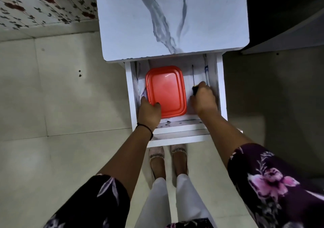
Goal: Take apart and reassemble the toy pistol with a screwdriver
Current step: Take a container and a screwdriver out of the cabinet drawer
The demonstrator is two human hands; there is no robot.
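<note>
- An open drawer (178,127) is seen beneath a marble-patterned table top (140,26). A red lidded container (166,91) lies in its left part and the screwdriver (193,75) in its right part.
- The screwdriver's long axis runs near to far: the dark handle is at the near end, and the thin shaft points toward the drawer's back.
- The handle is enclosed by the curled fingers of the right hand (204,99), so a straight lift is judged sufficient.
- The container's near-left corner is gripped by the left hand (149,111), with the thumb laid on the lid.
- The toy pistol is not seen; it may be inside the container, but this cannot be confirmed.
</note>
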